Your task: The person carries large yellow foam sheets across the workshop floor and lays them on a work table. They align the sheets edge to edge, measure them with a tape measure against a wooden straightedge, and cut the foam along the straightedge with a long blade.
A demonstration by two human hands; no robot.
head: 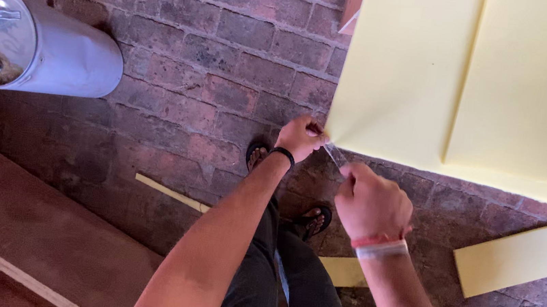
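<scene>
Looking down from the head camera, I see my left hand closed in a pinch on the lower corner of a large pale yellow foam sheet, holding that corner steady at the sheet's edge. My right hand is curled into a fist just below and beside it, fingers pinched on a thin clear strip, maybe tape or film, stretched taut between the two hands; I judge the left anchors while the right pulls, but what the strip is made of is too small to tell. A second pale yellow foam panel lies next to the first, edges touching. Foam offcuts sit on the red brick floor: a rectangular yellow block to the right, a thin yellow strip near my sandalled feet. Only container: a white cylindrical metal can at upper left, well apart, lid with a handle on it, contents hidden.
</scene>
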